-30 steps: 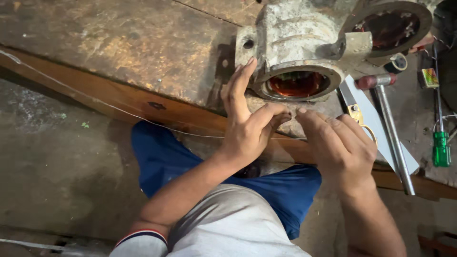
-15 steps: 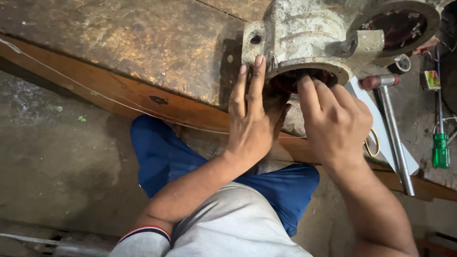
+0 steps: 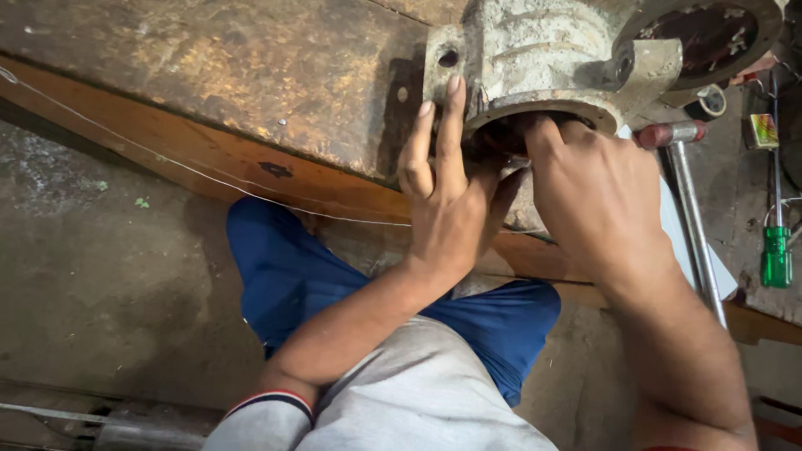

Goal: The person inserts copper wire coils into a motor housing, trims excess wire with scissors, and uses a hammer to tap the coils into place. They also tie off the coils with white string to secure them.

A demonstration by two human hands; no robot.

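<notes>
A grey cast motor housing (image 3: 535, 58) lies on a worn wooden bench (image 3: 209, 75), its round open end facing me. My left hand (image 3: 443, 200) presses flat against the rim, two fingers stretched up along the housing's left flange, the thumb reaching into the opening. My right hand (image 3: 597, 192) covers the right side of the opening with its fingers pushed inside. What the fingers touch within the bore is hidden.
A second round end cover (image 3: 710, 42) sits at the top right. A long metal rod with a reddish grip (image 3: 693, 225) lies on a white sheet. A green-handled screwdriver (image 3: 775, 250) rests at the right. A thin wire (image 3: 167, 159) runs along the bench edge.
Both hands have moved up from below the housing onto its open end, and the copper windings seen earlier are now covered. The view has closed in on the housing.
</notes>
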